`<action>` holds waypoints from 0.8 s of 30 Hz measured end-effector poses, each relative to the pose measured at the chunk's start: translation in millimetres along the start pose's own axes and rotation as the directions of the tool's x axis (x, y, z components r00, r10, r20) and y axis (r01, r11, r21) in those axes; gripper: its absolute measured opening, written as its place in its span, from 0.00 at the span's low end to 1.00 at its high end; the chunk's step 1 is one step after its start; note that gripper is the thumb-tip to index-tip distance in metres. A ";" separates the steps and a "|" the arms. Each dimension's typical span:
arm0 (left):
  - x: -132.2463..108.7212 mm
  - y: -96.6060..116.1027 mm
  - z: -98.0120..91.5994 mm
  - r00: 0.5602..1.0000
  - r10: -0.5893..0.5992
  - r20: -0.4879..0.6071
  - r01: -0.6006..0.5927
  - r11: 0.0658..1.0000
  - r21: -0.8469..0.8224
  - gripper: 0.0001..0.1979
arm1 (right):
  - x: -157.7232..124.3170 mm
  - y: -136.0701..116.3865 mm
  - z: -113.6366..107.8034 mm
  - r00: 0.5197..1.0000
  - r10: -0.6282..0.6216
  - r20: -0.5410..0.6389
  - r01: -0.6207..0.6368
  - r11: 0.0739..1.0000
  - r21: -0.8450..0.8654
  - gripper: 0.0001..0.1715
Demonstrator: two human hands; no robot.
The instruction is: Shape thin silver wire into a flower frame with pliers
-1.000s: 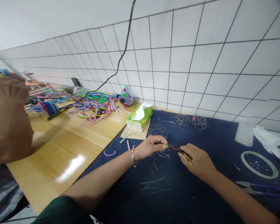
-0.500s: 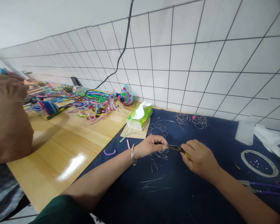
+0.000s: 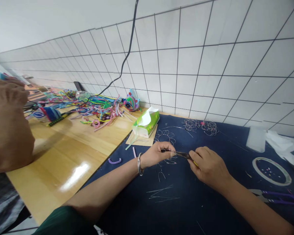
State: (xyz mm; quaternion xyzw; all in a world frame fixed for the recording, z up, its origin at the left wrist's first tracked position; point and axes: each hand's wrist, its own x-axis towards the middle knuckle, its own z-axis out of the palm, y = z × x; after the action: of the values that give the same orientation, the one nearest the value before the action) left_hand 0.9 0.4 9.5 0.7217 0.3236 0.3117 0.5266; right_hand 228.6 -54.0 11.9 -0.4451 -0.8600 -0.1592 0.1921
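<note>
My left hand [image 3: 159, 153], with a silver bangle at the wrist, pinches a thin piece of wire [image 3: 170, 160] over the dark blue cloth [image 3: 186, 202]. My right hand [image 3: 207, 166] is closed round small pliers [image 3: 185, 155] with yellow handles; their dark tip reaches the wire at my left fingertips. Looped wire shapes [image 3: 165, 134] lie just beyond my hands, and cut wire bits [image 3: 161, 194] lie in front of them.
A green tissue pack [image 3: 147, 123] stands at the cloth's left edge. Tangled wire [image 3: 201, 125], a tape ring [image 3: 271, 166] and purple scissors [image 3: 275, 195] lie to the right. Coloured pipe cleaners [image 3: 98, 111] cover the wooden table [image 3: 63, 156]. Another person's arm [image 3: 8, 130] is at far left.
My right hand has rolled slightly over the pliers, hiding more of the yellow handle. The view has shifted a little; my left hand stays put.
</note>
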 end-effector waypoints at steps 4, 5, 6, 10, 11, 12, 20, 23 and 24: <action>-0.3 -1.2 0.0 1.000 0.002 0.001 -0.002 1.000 0.001 0.10 | 0.6 -0.6 -3.2 1.000 -0.023 -0.001 0.023 1.000 -0.021 0.11; -0.4 -1.6 -0.2 1.000 0.000 0.003 0.000 1.000 -0.005 0.10 | 0.9 -0.7 -3.9 1.000 -0.029 -0.004 0.029 0.999 -0.022 0.11; -0.6 -1.8 -0.4 1.000 -0.004 0.005 0.004 1.000 -0.011 0.10 | 1.2 -0.8 -4.4 0.999 -0.033 -0.007 0.033 0.999 -0.021 0.11; -1.5 -1.5 -0.2 1.000 -0.013 0.006 0.013 0.999 -0.041 0.10 | 1.9 -1.2 -4.2 1.000 -0.026 -0.004 0.026 1.000 -0.007 0.11; -1.6 -1.3 0.1 1.000 -0.014 0.009 0.014 0.999 -0.050 0.10 | 1.9 -1.2 -3.7 1.000 -0.022 -0.001 0.022 1.000 0.000 0.11; -1.7 -1.1 0.6 1.000 -0.016 0.012 0.017 0.998 -0.061 0.10 | 1.7 -1.2 -3.0 1.000 -0.018 0.000 0.018 1.000 0.010 0.11; 0.1 -1.8 0.7 1.000 -0.022 0.004 0.022 0.997 -0.075 0.11 | -4.3 -3.0 9.0 0.997 0.076 -0.001 -0.074 0.978 0.193 0.10; 0.9 -4.2 0.0 1.000 -0.024 -0.014 0.023 0.995 -0.092 0.11 | -5.9 -4.5 13.2 0.993 0.116 0.007 -0.114 0.960 0.255 0.10; 1.1 -5.1 0.3 0.999 -0.029 -0.020 0.027 0.993 -0.114 0.11 | -6.1 -5.2 13.8 0.992 0.126 0.000 -0.121 0.956 0.267 0.10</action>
State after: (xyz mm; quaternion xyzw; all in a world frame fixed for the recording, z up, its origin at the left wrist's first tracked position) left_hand 1.1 2.3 4.6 0.6825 0.3212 0.3300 0.5675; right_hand 225.0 -55.0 -3.6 -0.4668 -0.8425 -0.0336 0.2668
